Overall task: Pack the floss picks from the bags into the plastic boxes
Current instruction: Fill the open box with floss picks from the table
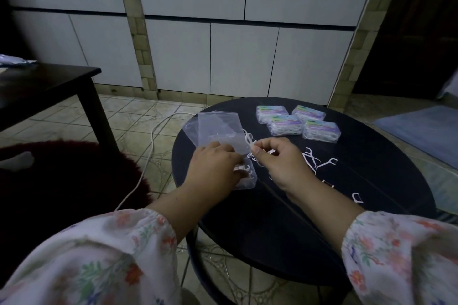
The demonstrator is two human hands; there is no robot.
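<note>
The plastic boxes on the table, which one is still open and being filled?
The clear box under the left hand, nearest the person. The four labelled boxes at the table's far side are closed and full.

1. Round dark table [371, 205], seen from above; both forearms in floral sleeves [124, 255] reach over its near edge.
2. Left hand [213, 168] rests, fingers curled, on an open clear plastic box [246, 179] holding a few floss picks.
3. Right hand [280, 163] pinches a small bunch of white floss picks [249, 141] just above that box.
4. Empty clear bags [218, 129] lie overlapped behind the left hand.
5. Four filled, closed boxes [297, 122] clustered at the table's far side.
6. Loose floss picks [319, 161] scattered right of the right hand.
7. White cable [148, 156] runs across the tiled floor, left of the table.
</note>
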